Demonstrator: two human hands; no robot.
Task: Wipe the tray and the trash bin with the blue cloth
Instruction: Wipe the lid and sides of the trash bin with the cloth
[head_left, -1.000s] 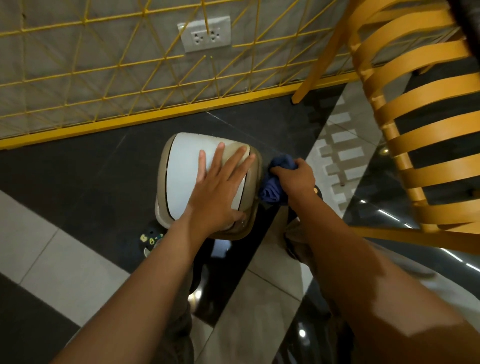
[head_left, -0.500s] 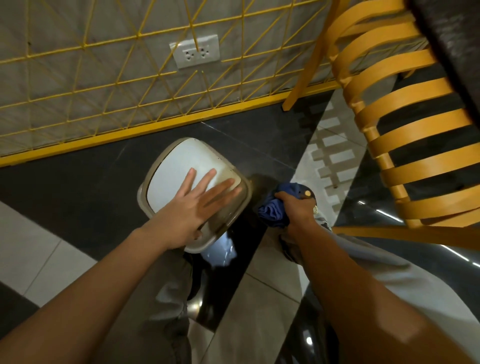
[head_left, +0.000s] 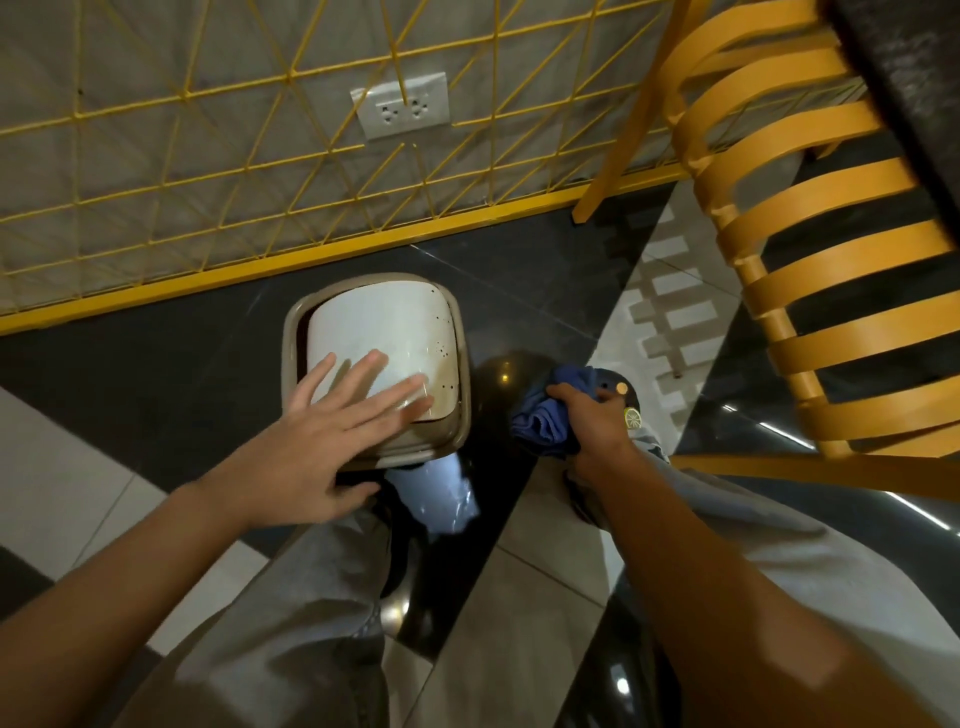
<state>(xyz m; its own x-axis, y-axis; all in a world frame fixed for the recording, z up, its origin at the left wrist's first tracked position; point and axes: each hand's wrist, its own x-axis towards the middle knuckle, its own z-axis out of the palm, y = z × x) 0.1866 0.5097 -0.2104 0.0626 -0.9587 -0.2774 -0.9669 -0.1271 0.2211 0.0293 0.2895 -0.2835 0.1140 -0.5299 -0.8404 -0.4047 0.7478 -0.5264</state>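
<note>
Head: left hand (head_left: 311, 447) splayed, perhaps touching trash bin (head_left: 376, 322); right hand (head_left: 592, 415) clutches blue cloth (head_left: 540, 422).

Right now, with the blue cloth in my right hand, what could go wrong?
Your left hand is spread over the white lid of the trash bin; if that lid swings, pressing may tip it inward.
Your right hand holds the blue cloth bunched up, so it may miss the dark specks near the lid's right edge.
The yellow chair stands close on your right; your elbow might hit it.
</note>
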